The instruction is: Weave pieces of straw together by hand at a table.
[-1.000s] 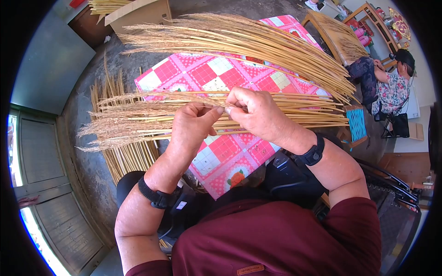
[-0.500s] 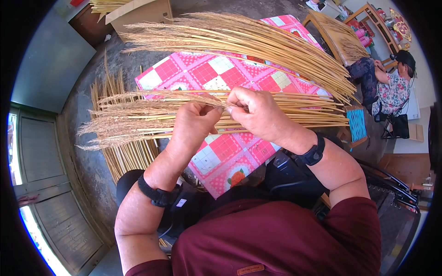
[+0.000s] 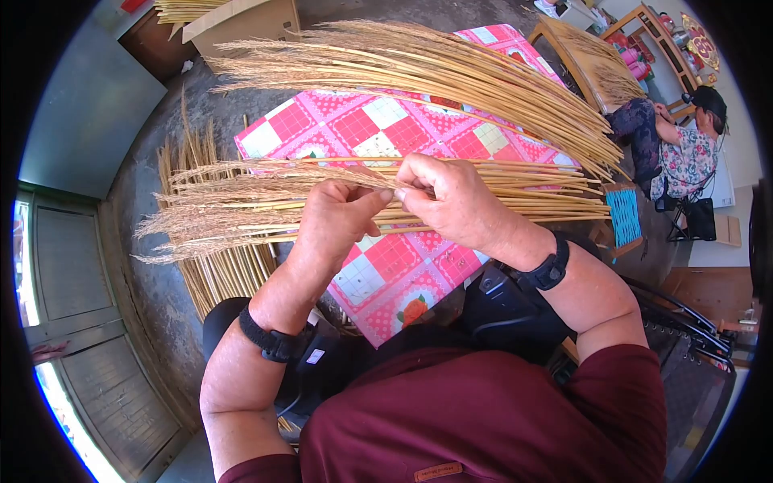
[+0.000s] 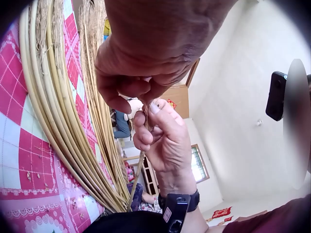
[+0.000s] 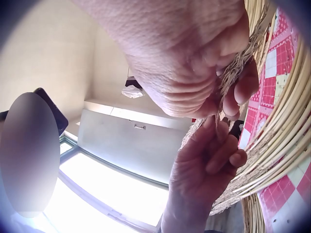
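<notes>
Since the dry grass (image 5: 237, 73) likely needs steadying at 2 points, I see the left hand (image 3: 340, 216) and right hand (image 3: 452, 197) pinching it, close together, above the pink tablecloth (image 3: 382, 270).

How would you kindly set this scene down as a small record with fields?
Left hand: pinches a feathery plume
Right hand: pinches the same plume, close to the left hand
Surface: pink-and-white patterned cloth
Near stalks: lie across the cloth under the hands
Far stalks: lie at the cloth's far side
Plume ends: leftward in the head view
Other person: seated at right, head view
</notes>
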Action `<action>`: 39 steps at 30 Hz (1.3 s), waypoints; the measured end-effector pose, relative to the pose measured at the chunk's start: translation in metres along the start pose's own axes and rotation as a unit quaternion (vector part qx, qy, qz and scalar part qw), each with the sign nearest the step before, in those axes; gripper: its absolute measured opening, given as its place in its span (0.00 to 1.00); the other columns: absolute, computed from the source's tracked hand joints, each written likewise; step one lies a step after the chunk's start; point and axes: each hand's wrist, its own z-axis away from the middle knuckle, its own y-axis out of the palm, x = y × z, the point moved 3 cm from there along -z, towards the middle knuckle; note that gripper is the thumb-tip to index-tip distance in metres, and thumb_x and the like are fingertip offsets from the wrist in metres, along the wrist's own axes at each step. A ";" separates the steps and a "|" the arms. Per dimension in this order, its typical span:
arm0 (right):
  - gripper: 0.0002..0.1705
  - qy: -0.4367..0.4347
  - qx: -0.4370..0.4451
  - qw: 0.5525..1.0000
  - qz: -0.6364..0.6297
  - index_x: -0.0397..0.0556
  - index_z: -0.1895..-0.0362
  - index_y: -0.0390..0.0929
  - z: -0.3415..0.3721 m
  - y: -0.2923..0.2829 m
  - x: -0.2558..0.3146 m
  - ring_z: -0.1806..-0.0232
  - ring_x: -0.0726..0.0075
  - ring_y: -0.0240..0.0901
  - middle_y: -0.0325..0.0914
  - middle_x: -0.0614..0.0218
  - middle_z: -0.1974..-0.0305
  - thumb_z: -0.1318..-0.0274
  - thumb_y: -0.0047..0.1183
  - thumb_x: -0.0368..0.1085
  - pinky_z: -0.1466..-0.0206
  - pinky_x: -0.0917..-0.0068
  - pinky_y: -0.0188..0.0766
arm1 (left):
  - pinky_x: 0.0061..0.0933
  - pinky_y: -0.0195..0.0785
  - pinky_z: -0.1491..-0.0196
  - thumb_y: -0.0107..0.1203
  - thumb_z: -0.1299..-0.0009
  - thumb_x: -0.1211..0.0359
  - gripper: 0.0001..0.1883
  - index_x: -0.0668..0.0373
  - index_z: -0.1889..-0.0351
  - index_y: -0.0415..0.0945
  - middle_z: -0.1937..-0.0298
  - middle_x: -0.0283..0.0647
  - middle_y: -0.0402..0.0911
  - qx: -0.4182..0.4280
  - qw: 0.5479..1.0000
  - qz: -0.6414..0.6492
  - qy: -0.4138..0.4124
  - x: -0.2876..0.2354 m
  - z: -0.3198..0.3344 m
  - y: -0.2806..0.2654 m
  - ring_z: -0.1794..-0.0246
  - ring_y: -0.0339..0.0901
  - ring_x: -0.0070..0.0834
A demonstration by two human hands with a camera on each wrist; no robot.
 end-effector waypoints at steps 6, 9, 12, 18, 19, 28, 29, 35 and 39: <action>0.05 0.003 -0.004 1.000 0.005 0.41 0.71 0.69 0.000 -0.001 0.000 0.81 0.81 0.62 0.69 0.69 0.84 0.46 0.51 0.29 0.77 0.75 0.61 | 0.19 0.64 0.79 0.60 0.36 0.69 0.10 0.65 0.76 0.75 0.87 0.27 0.67 -0.018 1.000 -0.004 0.016 -0.003 0.003 0.004 0.89 0.58 0.12; 0.05 0.001 -0.006 1.000 0.003 0.42 0.71 0.69 0.000 -0.001 0.000 0.81 0.81 0.62 0.69 0.69 0.84 0.46 0.51 0.29 0.78 0.75 0.61 | 0.19 0.63 0.80 0.60 0.36 0.68 0.09 0.66 0.71 0.77 0.85 0.28 0.69 -0.024 0.999 0.026 0.023 -0.002 0.002 0.005 0.88 0.58 0.12; 0.05 -0.001 0.000 1.000 0.004 0.42 0.70 0.69 0.000 -0.001 0.001 0.81 0.82 0.62 0.69 0.69 0.84 0.45 0.51 0.29 0.78 0.76 0.61 | 0.18 0.62 0.80 0.59 0.36 0.69 0.09 0.67 0.66 0.78 0.83 0.28 0.71 -0.006 1.000 0.019 0.020 0.001 0.001 0.002 0.87 0.60 0.12; 0.04 -0.010 -0.003 1.000 0.001 0.41 0.70 0.69 0.000 0.002 -0.003 0.81 0.81 0.62 0.70 0.68 0.83 0.46 0.51 0.28 0.77 0.76 0.62 | 0.17 0.62 0.80 0.55 0.36 0.71 0.05 0.64 0.70 0.76 0.81 0.29 0.73 -0.028 0.999 -0.045 0.006 0.007 -0.002 0.002 0.84 0.66 0.13; 0.04 -0.016 -0.006 1.000 0.005 0.41 0.70 0.69 0.000 0.003 -0.002 0.80 0.81 0.63 0.70 0.68 0.83 0.46 0.51 0.28 0.76 0.76 0.62 | 0.17 0.62 0.80 0.54 0.36 0.72 0.04 0.64 0.69 0.76 0.80 0.29 0.73 -0.029 0.999 -0.042 0.016 0.006 -0.002 0.001 0.84 0.66 0.13; 0.07 0.007 -0.045 0.998 -0.037 0.41 0.70 0.70 -0.001 -0.007 0.001 0.79 0.61 0.73 0.73 0.57 0.80 0.49 0.54 0.30 0.74 0.68 0.67 | 0.18 0.68 0.73 0.54 0.35 0.72 0.12 0.59 0.53 0.74 0.75 0.29 0.72 0.021 0.990 0.103 0.098 -0.001 -0.003 0.000 0.79 0.69 0.16; 0.07 0.010 -0.041 0.998 -0.048 0.41 0.70 0.70 -0.001 -0.009 0.000 0.79 0.64 0.74 0.74 0.58 0.80 0.48 0.54 0.30 0.74 0.69 0.68 | 0.19 0.68 0.72 0.54 0.34 0.72 0.11 0.59 0.54 0.74 0.74 0.29 0.73 0.022 0.988 0.118 0.097 -0.005 0.000 0.000 0.78 0.69 0.17; 0.05 0.065 -0.005 0.987 -0.149 0.42 0.68 0.70 0.002 -0.010 0.004 0.76 0.77 0.75 0.76 0.65 0.78 0.45 0.53 0.30 0.73 0.78 0.71 | 0.19 0.67 0.73 0.57 0.34 0.69 0.08 0.61 0.59 0.77 0.72 0.32 0.76 -0.008 0.981 0.173 0.082 0.003 -0.004 -0.007 0.79 0.69 0.17; 0.04 0.046 -0.019 0.985 -0.163 0.41 0.68 0.70 0.000 -0.012 0.000 0.75 0.78 0.76 0.77 0.67 0.77 0.44 0.52 0.29 0.73 0.79 0.72 | 0.22 0.70 0.71 0.56 0.33 0.66 0.08 0.60 0.61 0.76 0.75 0.32 0.75 -0.013 0.983 0.159 0.092 0.000 -0.005 -0.007 0.78 0.72 0.20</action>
